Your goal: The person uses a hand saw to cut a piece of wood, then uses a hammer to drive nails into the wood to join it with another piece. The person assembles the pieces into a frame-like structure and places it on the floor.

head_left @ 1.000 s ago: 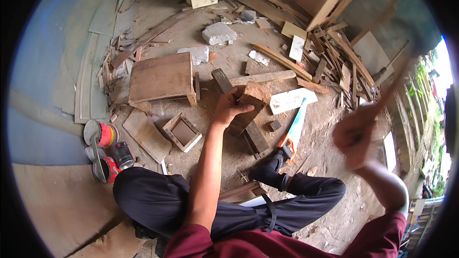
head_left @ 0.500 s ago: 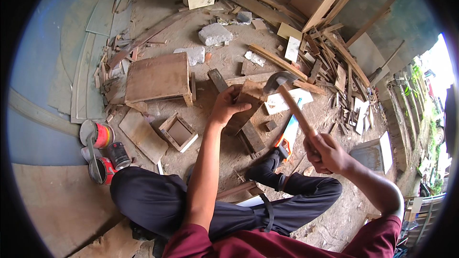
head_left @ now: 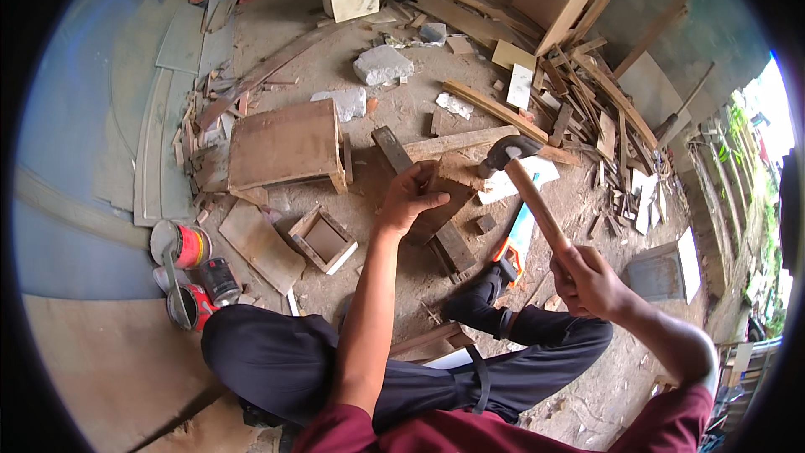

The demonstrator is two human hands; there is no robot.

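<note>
A wooden box (head_left: 449, 201) stands tilted in front of me, its rough upper edge facing right. My left hand (head_left: 412, 200) grips its left side, thumb across the near face and fingers behind. My right hand (head_left: 583, 279) is wrapped round the wooden handle of a claw hammer (head_left: 537, 201). The hammer's dark head is at the box's upper right edge; whether it touches cannot be made out. Under the box lies a dark wooden beam (head_left: 453, 252). A small wood block (head_left: 485, 223) lies just right of it.
A handsaw (head_left: 518, 231) with an orange handle lies by my foot. Left are a wooden cabinet (head_left: 285, 144), a small open drawer box (head_left: 324, 240) and paint cans (head_left: 189, 245). Scrap wood (head_left: 612, 117) is heaped at the right, a concrete lump (head_left: 382, 65) farther back.
The hammer head has shifted slightly right and down relative to the box edge, and my right hand has lowered a little. My left hand keeps its hold. The whole view has shifted slightly.
</note>
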